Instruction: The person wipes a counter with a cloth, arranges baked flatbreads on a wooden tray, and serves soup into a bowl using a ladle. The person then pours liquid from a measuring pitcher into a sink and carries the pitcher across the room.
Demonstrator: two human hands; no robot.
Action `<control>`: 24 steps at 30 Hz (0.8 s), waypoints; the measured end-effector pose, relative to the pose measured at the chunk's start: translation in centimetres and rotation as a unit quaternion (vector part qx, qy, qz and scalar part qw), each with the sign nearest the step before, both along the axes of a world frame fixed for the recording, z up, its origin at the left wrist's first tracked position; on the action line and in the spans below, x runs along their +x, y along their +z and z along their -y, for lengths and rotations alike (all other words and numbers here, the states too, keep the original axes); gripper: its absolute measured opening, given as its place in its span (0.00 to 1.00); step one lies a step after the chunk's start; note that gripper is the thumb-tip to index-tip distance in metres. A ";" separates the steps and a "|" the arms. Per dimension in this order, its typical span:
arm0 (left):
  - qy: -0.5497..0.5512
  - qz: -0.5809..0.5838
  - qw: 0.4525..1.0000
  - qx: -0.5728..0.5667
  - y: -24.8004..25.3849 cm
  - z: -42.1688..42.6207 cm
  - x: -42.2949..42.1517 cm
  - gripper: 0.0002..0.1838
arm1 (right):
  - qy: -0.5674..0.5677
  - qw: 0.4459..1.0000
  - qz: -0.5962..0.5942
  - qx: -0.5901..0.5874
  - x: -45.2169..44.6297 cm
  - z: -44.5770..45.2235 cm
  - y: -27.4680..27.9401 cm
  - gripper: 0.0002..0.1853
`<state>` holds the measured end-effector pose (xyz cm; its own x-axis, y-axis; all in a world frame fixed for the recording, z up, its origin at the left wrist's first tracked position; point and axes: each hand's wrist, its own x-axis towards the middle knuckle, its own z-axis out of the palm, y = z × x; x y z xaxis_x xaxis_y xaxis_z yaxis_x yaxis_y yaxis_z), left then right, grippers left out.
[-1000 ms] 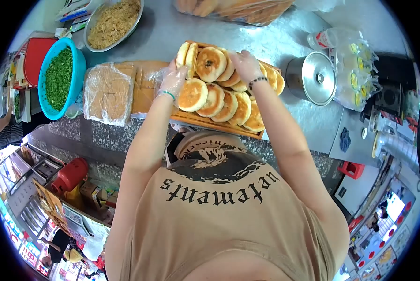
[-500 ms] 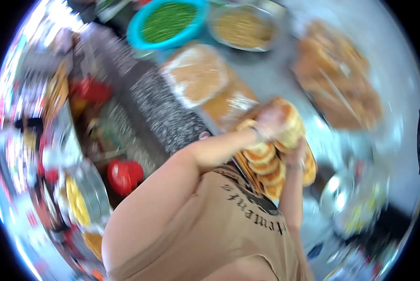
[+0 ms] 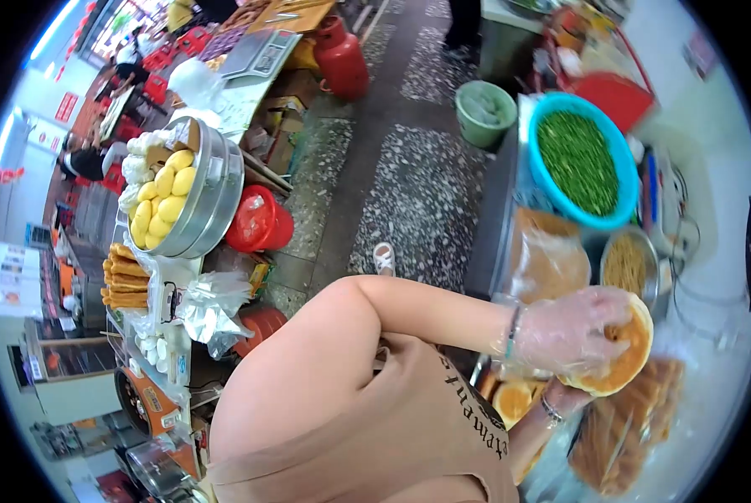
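1. A steel surface [image 3: 550, 476] runs down the right side, under the food and the person's hands.
2. A blue bowl [image 3: 598, 221] of chopped greens stands toward its upper end, well apart from both hands.
3. A clear bag [image 3: 623, 432] of brown fried pieces lies just beyond the held bread, lower right.
4. A brown slab [image 3: 545, 267] in clear wrap lies beside the blue bowl, near the left hand.
5. A steel bowl [image 3: 655, 285] of pale shreds sits past the slab, partly behind the left hand and bread.
6. The left hand [image 3: 572, 331], in a clear glove, has hold of the bread, its fingers parted and curled over the upper face.
7. The right hand [image 3: 567, 397] is at the bread's lower edge, below the left hand. Its fingers are mostly hidden, so how far they are closed cannot be told.
8. The round, golden bread [image 3: 637, 356] is tilted, raised above the surface, with the left hand over it and the right beneath.
9. Other breads [image 3: 514, 400] lie below the left forearm, partly covered.
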<state>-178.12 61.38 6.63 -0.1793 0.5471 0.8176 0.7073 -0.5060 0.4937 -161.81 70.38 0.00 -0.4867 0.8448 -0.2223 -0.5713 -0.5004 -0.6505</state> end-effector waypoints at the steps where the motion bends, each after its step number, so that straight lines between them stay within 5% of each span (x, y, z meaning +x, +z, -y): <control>1: -0.010 0.023 0.996 -0.084 1.4 3.4 -4.5 0.34 | 0.040 0.999 -0.013 0.005 -4.6 1.3 -0.2 0.34; 4: 0.149 0.108 0.978 -0.093 2.9 12.8 -16.3 0.49 | 0.154 0.987 -0.034 0.016 -19.8 6.6 -1.0 0.33; 6: 0.132 0.208 0.953 -0.179 2.9 18.8 -24.4 0.56 | 0.238 0.970 -0.044 0.028 -29.5 10.6 -1.6 0.32; 7: 0.151 0.244 0.939 -0.187 3.4 21.9 -28.2 0.52 | 0.286 0.957 -0.039 0.037 -34.0 12.8 -1.9 0.32; 8: -0.033 0.582 0.792 -0.180 4.2 25.1 -31.1 0.48 | 0.336 0.940 -0.045 0.031 -38.3 14.9 -2.2 0.32; 9: -0.030 0.645 0.751 -0.134 3.2 27.6 -34.3 0.43 | 0.380 0.923 -0.048 0.023 -42.1 17.0 -2.5 0.31; 12: 0.042 0.679 0.727 -0.091 1.5 34.2 -42.3 0.35 | 0.488 0.863 -0.093 -0.096 -52.8 23.1 -3.2 0.31; 20: 0.215 0.688 0.692 0.040 -4.1 44.6 -60.5 0.29 | 0.681 0.728 0.001 -0.075 -80.2 31.8 -5.9 0.34; 24: 0.297 0.704 0.622 0.172 -4.7 49.1 -69.2 0.28 | 0.780 0.618 0.062 -0.083 -94.8 38.4 -5.1 0.31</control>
